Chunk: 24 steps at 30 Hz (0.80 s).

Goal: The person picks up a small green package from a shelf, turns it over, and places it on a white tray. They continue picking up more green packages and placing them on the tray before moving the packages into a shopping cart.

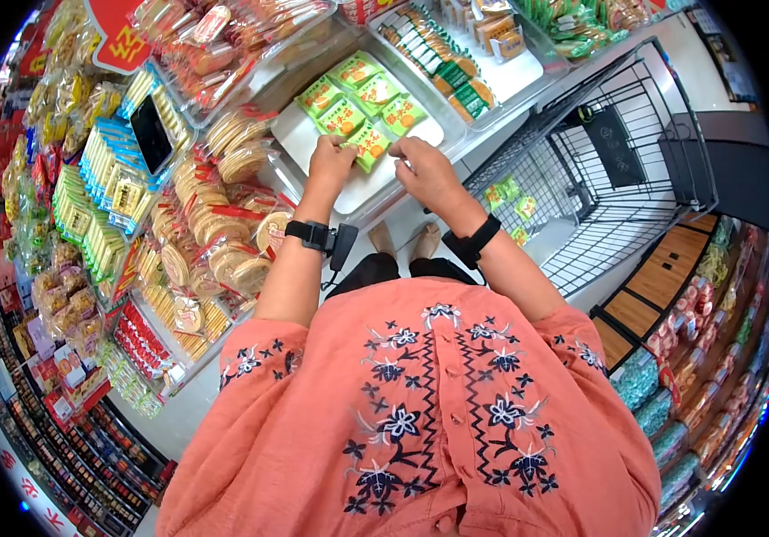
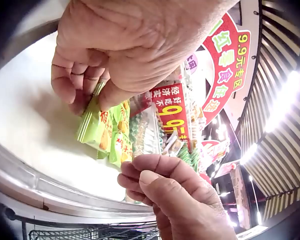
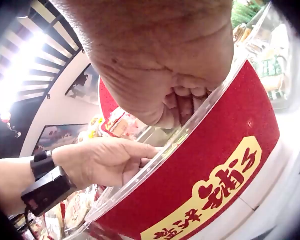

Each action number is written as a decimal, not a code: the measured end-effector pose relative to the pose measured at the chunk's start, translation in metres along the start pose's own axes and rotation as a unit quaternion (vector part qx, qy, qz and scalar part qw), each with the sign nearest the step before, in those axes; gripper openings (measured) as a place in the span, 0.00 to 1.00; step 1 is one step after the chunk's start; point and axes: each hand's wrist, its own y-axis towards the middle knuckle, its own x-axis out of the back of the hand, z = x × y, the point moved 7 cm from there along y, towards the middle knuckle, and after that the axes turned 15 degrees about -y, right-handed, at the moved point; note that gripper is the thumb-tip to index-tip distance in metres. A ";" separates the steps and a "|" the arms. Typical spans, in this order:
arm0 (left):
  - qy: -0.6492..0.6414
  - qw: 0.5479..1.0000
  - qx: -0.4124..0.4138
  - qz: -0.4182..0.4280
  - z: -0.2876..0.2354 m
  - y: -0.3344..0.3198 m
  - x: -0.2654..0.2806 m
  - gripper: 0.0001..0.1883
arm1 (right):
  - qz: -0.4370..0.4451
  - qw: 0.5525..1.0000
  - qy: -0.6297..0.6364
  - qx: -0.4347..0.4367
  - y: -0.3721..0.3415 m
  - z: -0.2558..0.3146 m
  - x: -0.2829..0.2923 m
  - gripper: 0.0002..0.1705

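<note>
Pinching a glossy packet (image 1: pixel 368 146), my left hand (image 1: pixel 331 166) overhangs the tray (image 1: pixel 295 136) holding five more; right hand (image 1: pixel 429 173) curled, empty.

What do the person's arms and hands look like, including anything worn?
Short coral sleeves carry navy and white floral embroidery. Black straps circle both wrists; the left one bears a boxy black device with a cable. Left hand and right hand are gloveless.
</note>
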 end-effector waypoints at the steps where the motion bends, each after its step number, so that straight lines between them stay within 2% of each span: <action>1: 0.004 1.000 -0.004 -0.004 0.002 0.001 0.000 0.23 | -0.004 1.000 0.000 0.005 0.000 0.001 0.001 0.09; 5: 0.028 1.000 -0.008 -0.009 -0.003 -0.002 0.001 0.24 | -0.013 1.000 0.000 0.015 0.000 0.003 0.002 0.09; 8: 0.053 0.997 -0.042 -0.023 0.006 0.003 0.003 0.26 | -0.019 1.000 -0.001 0.022 0.000 0.004 0.003 0.09; 11: 0.034 0.998 -0.036 -0.030 0.002 -0.004 0.003 0.28 | -0.017 1.000 -0.008 0.025 -0.001 0.003 0.003 0.09; 14: 0.032 0.996 -0.069 -0.045 0.008 -0.002 0.006 0.28 | -0.014 0.999 -0.012 0.026 -0.001 0.003 0.002 0.09; 17: -0.018 0.999 -0.026 -0.042 -0.007 -0.016 0.006 0.28 | -0.014 0.999 -0.020 0.024 -0.001 0.003 0.002 0.09; 20: -0.032 0.999 -0.025 -0.036 -0.007 -0.018 0.007 0.28 | -0.020 0.999 -0.026 0.030 -0.002 0.003 0.002 0.09; 23: -0.047 0.997 -0.038 -0.043 -0.011 -0.021 0.008 0.28 | -0.026 0.998 -0.030 0.040 -0.003 0.003 0.002 0.09; 24: -0.022 0.996 -0.064 -0.055 -0.009 -0.020 0.009 0.27 | -0.028 0.998 -0.031 0.043 -0.003 0.003 0.002 0.09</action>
